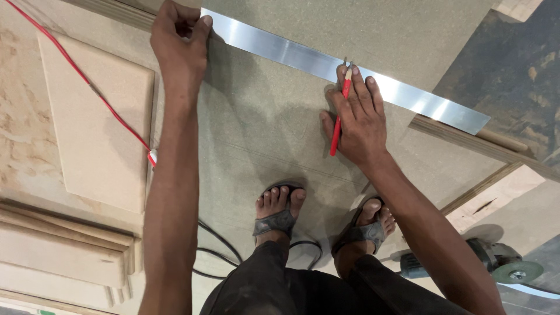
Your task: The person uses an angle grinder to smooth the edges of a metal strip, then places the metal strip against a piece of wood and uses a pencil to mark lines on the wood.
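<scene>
A large greenish-grey board [262, 128] fills the middle of the frame, lying flat on the floor, with the person's sandalled feet [279, 211] standing on it at lower centre. Across its upper part a long metal straightedge [344, 70] runs from upper left down toward the right. The left hand [179, 46] — upper left — is closed on the straightedge's end, thumb pressed on top. The right hand [359, 116], at centre right, grips a red pencil [340, 114], its tip touching the straightedge's lower edge. An angle grinder [496, 265] lies at lower right — a red cable [87, 84] crosses the pale panels on the left.
</scene>
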